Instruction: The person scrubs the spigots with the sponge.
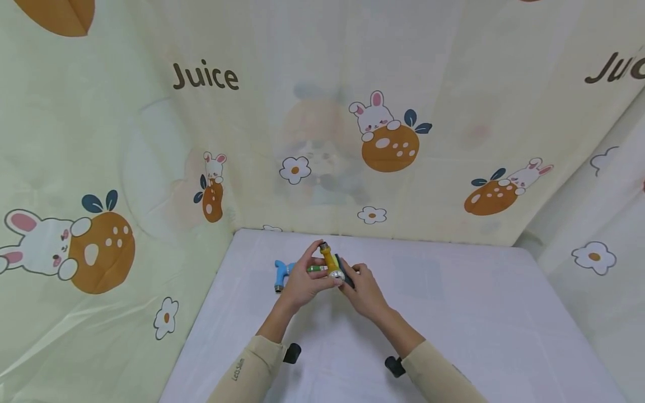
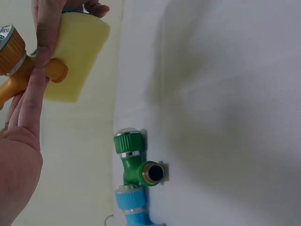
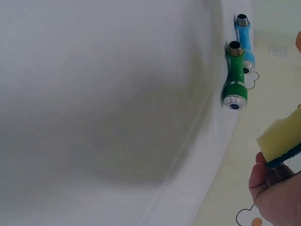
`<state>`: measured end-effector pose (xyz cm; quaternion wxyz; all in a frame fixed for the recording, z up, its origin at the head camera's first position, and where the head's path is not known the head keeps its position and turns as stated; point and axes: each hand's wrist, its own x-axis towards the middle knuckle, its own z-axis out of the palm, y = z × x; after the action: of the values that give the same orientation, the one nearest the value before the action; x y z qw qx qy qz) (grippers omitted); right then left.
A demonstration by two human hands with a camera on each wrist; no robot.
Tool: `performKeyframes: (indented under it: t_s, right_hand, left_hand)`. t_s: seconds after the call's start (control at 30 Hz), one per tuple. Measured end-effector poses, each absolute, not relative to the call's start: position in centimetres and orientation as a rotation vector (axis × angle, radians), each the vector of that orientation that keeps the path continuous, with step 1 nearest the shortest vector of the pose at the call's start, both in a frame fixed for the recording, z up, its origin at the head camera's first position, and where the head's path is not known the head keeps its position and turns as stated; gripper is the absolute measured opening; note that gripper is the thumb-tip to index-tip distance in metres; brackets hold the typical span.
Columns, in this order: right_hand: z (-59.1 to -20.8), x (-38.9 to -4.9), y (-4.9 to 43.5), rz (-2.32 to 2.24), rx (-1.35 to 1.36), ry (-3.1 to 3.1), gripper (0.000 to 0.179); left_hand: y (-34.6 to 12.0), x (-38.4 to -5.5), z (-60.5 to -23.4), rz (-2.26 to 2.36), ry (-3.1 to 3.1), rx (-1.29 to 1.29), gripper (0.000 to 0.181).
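My left hand (image 1: 304, 280) holds a yellow-orange plastic tap (image 1: 330, 261) up off the table, with its metal-threaded end pointing up and away and its silver-faced knob towards me. A yellow sponge (image 2: 87, 49) with a dark green scouring side is gripped in my right hand (image 1: 367, 291). In the left wrist view the sponge's yellow side lies right behind the tap's stubby side outlet. Past the left hand, a green tap (image 2: 132, 165) lies on the table, partly hidden by that hand in the head view. A light blue tap (image 1: 280, 275) lies beside the green one.
The table (image 1: 453, 324) has a pale cloth cover. Patterned curtains (image 1: 282, 73) hang behind it and along both sides. A dark wrist-camera mount is on each forearm, by the left sleeve (image 1: 247, 369) and the right sleeve (image 1: 438, 372).
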<state>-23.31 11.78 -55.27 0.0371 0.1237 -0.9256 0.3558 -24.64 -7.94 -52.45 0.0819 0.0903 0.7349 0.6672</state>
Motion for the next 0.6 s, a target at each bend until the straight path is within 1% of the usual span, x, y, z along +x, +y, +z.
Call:
performKeyframes:
  t_s: [0.2,0.4,0.6]
  right_hand:
    - [-55.66,-23.48,12.21,1.230,0.295,-2.879,0.062]
    - [-56.00,-24.01,12.40,1.423,0.212,-2.860,0.062]
    - [-55.57,-23.85,12.31,1.689,-0.034,-2.648,0.081]
  left_hand:
    - [-7.76,-24.55,-52.20,2.016,2.180,0.301,0.094]
    - [-7.77,-24.58,-52.17,2.129,2.091,0.275,0.096]
    - [-7.96,-24.74,-52.12,2.278,2.041,0.224,0.104]
